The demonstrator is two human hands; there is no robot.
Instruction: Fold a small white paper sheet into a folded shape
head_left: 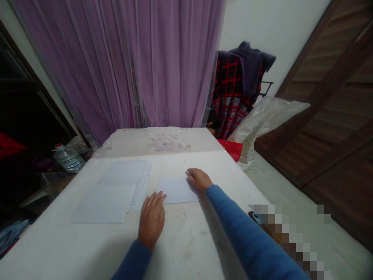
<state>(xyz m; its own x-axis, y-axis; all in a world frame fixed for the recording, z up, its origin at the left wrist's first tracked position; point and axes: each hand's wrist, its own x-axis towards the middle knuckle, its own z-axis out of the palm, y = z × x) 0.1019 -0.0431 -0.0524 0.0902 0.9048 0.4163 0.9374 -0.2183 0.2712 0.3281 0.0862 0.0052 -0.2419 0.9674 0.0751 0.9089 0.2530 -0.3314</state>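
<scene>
A small white sheet of paper (177, 191) lies flat on the white-covered table, its long side running left to right. My left hand (152, 217) rests at the sheet's near left corner, palm down with fingers stretched out. At the sheet's right side lies my right hand (199, 179), fingers extended to the left and slightly bent; its wrist hides part of the right edge. Neither hand appears to grip the paper. To the left, several larger white sheets (109, 194) lie overlapping, a little out of line with each other.
The table (96, 249) has a flower-patterned cloth at its far end. Beyond it hangs a purple curtain (171, 66). A large water bottle (68, 157) stands off the left edge. Clothes (233, 85), a plastic bag (262, 120) and a red bag (233, 149) are at the far right.
</scene>
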